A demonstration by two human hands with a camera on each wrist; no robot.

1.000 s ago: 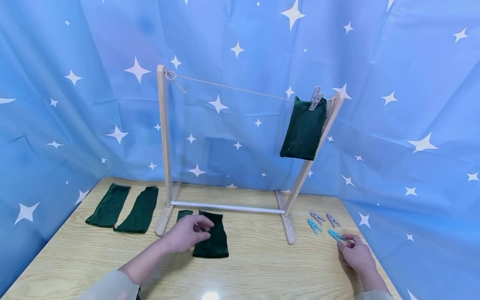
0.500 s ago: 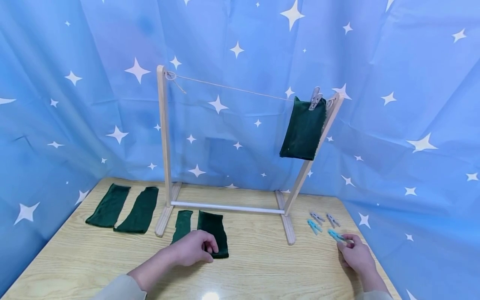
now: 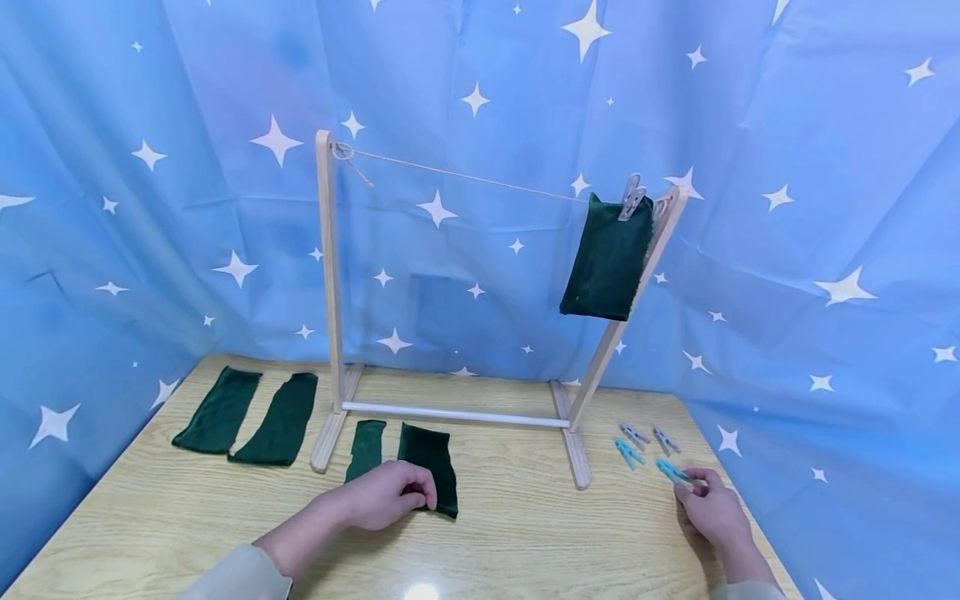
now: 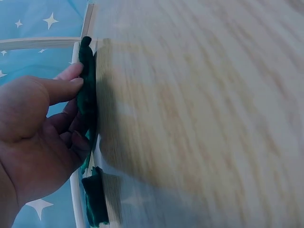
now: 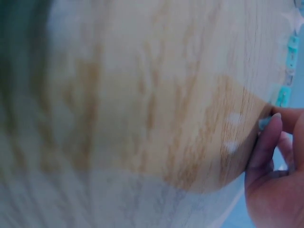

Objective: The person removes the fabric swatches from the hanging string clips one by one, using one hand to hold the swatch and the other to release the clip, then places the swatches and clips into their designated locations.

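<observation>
My left hand (image 3: 390,496) is at the near edge of a dark green cloth (image 3: 431,462), pinching it between thumb and fingers; the left wrist view has the thumb on the cloth (image 4: 87,92). Beside it, a narrower green cloth (image 3: 366,450) lies partly behind the hand. Over at the table's right, my right hand (image 3: 712,507) pinches the near end of a light blue clothespin (image 3: 670,469) on the tabletop. Only a bit of that clothespin (image 5: 264,123) shows past the thumb in the right wrist view.
A wooden drying rack (image 3: 327,275) with a string (image 3: 465,176) stands at the back. A green cloth (image 3: 606,262) hangs there under a grey clothespin (image 3: 632,198). Two green cloths (image 3: 217,410) lie at left. Grey clothespins (image 3: 666,440) and a blue clothespin (image 3: 628,452) lie at right.
My left hand came down toward me to the cloth's near edge and took hold; the cloth has shifted slightly and its near edge now slants. The right hand stays on the clothespin.
</observation>
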